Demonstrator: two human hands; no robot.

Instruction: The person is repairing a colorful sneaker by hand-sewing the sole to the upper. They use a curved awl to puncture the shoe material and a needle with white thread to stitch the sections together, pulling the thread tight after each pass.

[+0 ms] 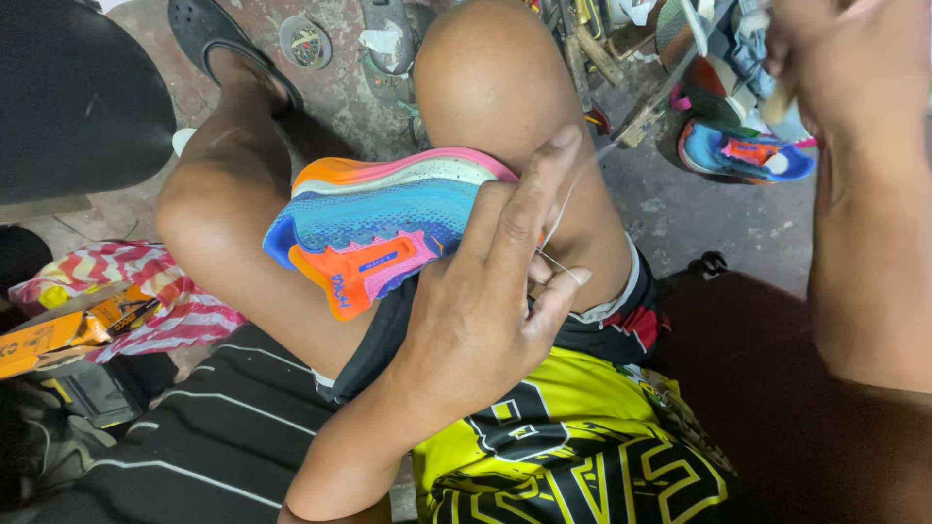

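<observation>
A bright running shoe, blue with orange and pink parts, lies on its side wedged between my knees. My left hand rests on its toe end, fingers spread over the shoe, with a thin white thread running across the fingers. The thread leads up and to the right toward my right hand, which is raised at the top right and closed on a small pale tool handle that pulls the thread taut.
A matching blue and orange shoe lies on the concrete floor at the upper right, among tools and scraps. A black sandal is on my foot at the top left. A striped red and white bag sits at the left.
</observation>
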